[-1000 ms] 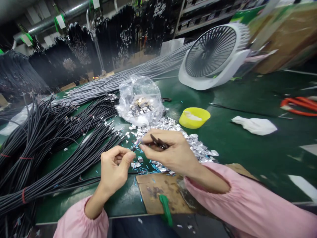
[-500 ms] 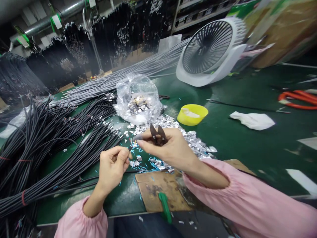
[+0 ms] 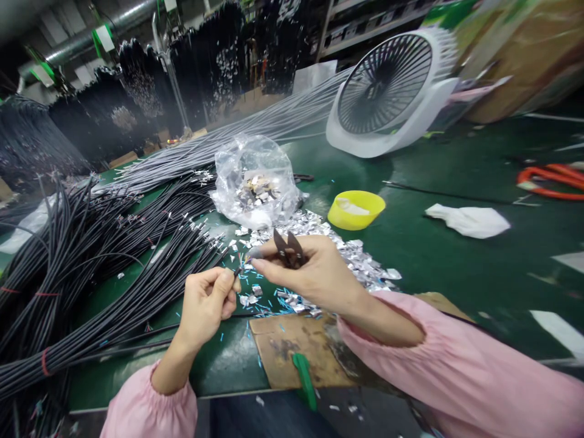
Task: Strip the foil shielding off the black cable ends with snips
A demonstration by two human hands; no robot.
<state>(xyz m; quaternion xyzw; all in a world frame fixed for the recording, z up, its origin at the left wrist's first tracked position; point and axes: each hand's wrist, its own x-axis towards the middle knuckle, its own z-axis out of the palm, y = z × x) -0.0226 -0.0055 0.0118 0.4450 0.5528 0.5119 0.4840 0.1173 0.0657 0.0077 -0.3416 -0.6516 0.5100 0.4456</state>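
My left hand [image 3: 207, 307] is closed in a pinch on the end of a thin black cable [image 3: 137, 344] that runs off to the left along the bench. My right hand [image 3: 314, 271] is closed around small dark snips [image 3: 286, 248], whose blades stick up above the fingers, while its thumb and forefinger pinch at the cable tip right next to the left fingers. Both hands hover above a heap of silver foil scraps [image 3: 347, 255] and short blue wire bits [image 3: 267, 298].
Bundles of black cables [image 3: 91, 261] cover the left of the green bench; grey cables [image 3: 237, 137] run behind. A clear plastic bag [image 3: 255, 182], a yellow bowl [image 3: 356, 210], a white fan [image 3: 392, 91], a white cloth [image 3: 468, 220], orange-handled tool [image 3: 550, 179] and brown cardboard [image 3: 296, 350] lie around.
The snips in my right hand swung from lying flat to blades pointing up. Both hands stayed together at the cable tip; the view shifted slightly.
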